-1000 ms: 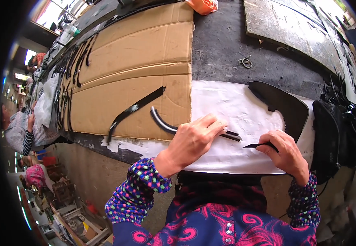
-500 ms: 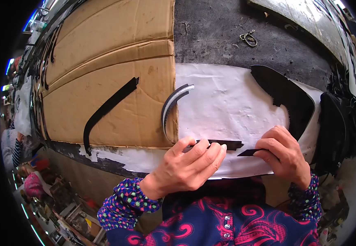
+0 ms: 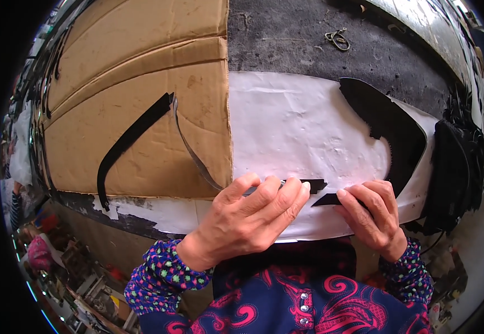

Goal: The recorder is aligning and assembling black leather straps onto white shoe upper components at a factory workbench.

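My left hand (image 3: 250,217) pinches a narrow black strip (image 3: 316,185) near the front edge of the work table. The strip's notched end sticks out past my fingertips, while its thin tail curves up over the cardboard on the left. My right hand (image 3: 372,217) is closed on the slanted end of a wide curved black piece (image 3: 411,142), which seems to run up behind it along the white sheet. A small gap parts the two ends. Another bent black strip (image 3: 125,139) lies on the cardboard.
Brown cardboard (image 3: 141,72) covers the table's left side. White sheeting (image 3: 286,128) lies under my hands. A wire loop (image 3: 337,40) rests on the dark tabletop (image 3: 286,33). At the right hangs a black bundle (image 3: 448,172); a pale board (image 3: 414,33) sits at the back.
The narrow strip's tail has swung left and straightened from a tight curl. My right hand and the slanted end have moved slightly left and up, nearer the notched end. The whole view has shifted a little.
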Available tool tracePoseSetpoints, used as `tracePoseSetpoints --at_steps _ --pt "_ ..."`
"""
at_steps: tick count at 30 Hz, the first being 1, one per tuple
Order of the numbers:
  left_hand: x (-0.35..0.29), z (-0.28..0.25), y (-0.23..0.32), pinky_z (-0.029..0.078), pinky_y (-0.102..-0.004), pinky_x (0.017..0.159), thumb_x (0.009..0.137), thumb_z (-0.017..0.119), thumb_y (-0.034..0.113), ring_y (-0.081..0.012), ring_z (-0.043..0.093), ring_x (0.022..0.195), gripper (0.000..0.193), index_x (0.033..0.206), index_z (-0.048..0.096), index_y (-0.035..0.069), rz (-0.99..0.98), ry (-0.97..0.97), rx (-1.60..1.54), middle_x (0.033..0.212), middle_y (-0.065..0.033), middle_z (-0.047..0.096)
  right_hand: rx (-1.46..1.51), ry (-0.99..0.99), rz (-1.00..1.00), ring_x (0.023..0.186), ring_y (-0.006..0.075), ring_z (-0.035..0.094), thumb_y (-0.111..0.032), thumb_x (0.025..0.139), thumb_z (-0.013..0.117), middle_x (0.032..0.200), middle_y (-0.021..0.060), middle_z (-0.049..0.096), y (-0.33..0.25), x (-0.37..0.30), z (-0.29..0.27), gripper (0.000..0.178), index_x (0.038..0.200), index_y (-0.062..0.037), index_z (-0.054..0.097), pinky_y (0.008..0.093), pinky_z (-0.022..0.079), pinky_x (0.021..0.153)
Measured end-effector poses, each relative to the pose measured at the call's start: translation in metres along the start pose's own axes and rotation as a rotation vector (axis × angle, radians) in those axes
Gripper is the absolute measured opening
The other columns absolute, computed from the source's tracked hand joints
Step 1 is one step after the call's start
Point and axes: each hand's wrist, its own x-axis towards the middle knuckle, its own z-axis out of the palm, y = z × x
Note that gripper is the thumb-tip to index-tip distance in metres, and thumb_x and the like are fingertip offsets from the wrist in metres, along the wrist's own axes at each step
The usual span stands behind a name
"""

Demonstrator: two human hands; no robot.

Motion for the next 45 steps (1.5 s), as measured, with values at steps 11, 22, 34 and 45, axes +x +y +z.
tracePoseSetpoints --at_steps 11,22,34,45 --pt "0.003 0.003 0.001 0.045 -0.0310 0.083 0.080 0.066 0.014 -0.0126 0.056 0.089 0.030 0.109 0.074 0.012 -0.039 0.026 -0.015 0.105 0.0017 0.066 0.248 0.017 0.133 0.087 0.0272 0.062 0.002 0.066 0.081 0.101 0.0126 0.066 0.005 0.013 -0.008 0.042 0.107 0.0003 0.071 0.0354 0.053 0.072" --pt "0.003 0.004 0.001 0.045 -0.0297 0.079 0.080 0.065 0.014 -0.0123 0.055 0.088 0.030 0.108 0.074 0.013 -0.033 0.041 -0.006 0.104 0.0022 0.066 0.243 -0.009 0.148 0.090 0.0301 0.061 0.001 0.065 0.079 0.101 0.0140 0.065 0.005 0.013 -0.006 0.043 0.107 0.0008 0.071 0.0374 0.053 0.075" --pt "0.004 0.004 0.003 0.043 -0.0296 0.080 0.078 0.067 0.015 -0.0124 0.054 0.087 0.031 0.108 0.074 0.014 -0.099 0.054 -0.056 0.103 0.0035 0.066 0.220 -0.034 0.073 0.084 0.0265 0.063 0.001 0.065 0.081 0.098 0.0120 0.066 0.012 0.016 -0.008 0.039 0.103 0.0010 0.072 0.0335 0.054 0.070" --pt "0.005 0.005 0.001 0.043 -0.0298 0.080 0.076 0.069 0.017 -0.0128 0.054 0.087 0.032 0.107 0.074 0.014 -0.113 0.053 -0.080 0.101 0.0037 0.066 0.287 -0.048 0.137 0.085 0.0261 0.063 0.001 0.066 0.082 0.098 0.0105 0.066 0.013 0.016 -0.009 0.039 0.103 -0.0017 0.072 0.0341 0.054 0.072"
